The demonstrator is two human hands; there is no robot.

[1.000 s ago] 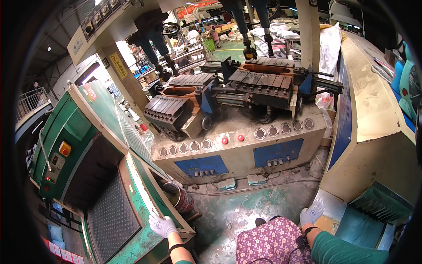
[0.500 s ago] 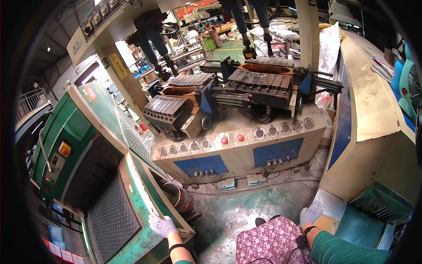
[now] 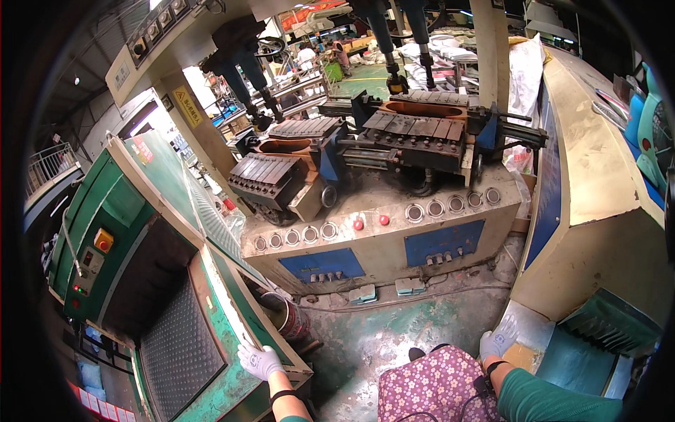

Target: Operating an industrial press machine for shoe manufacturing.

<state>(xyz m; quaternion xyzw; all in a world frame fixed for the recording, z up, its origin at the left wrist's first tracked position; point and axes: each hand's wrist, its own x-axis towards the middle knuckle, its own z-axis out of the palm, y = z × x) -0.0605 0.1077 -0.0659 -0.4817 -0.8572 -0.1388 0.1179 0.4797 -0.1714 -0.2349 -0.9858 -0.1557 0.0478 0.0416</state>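
My left hand (image 3: 259, 361), in a pale glove, lies with its fingers stretched out on the rim of the green machine (image 3: 238, 344) at the left. A dark studded bed (image 3: 181, 352) shows inside that machine's mouth. On the other side, my right hand (image 3: 498, 342), gloved the same way, rests flat with fingers extended on a metal sheet (image 3: 529, 327) by the beige machine (image 3: 598, 267). Neither hand holds anything. Between them a purple flowered apron (image 3: 436, 387) covers my lap.
Ahead stands a two-station press (image 3: 380, 246) with clamp blocks (image 3: 418, 126), red buttons and round gauges. Foot pedals (image 3: 363, 294) and a cable lie on the floor before it. A bucket (image 3: 288, 320) stands beside the green machine. A blue-green sheet (image 3: 578, 362) slopes at the lower right.
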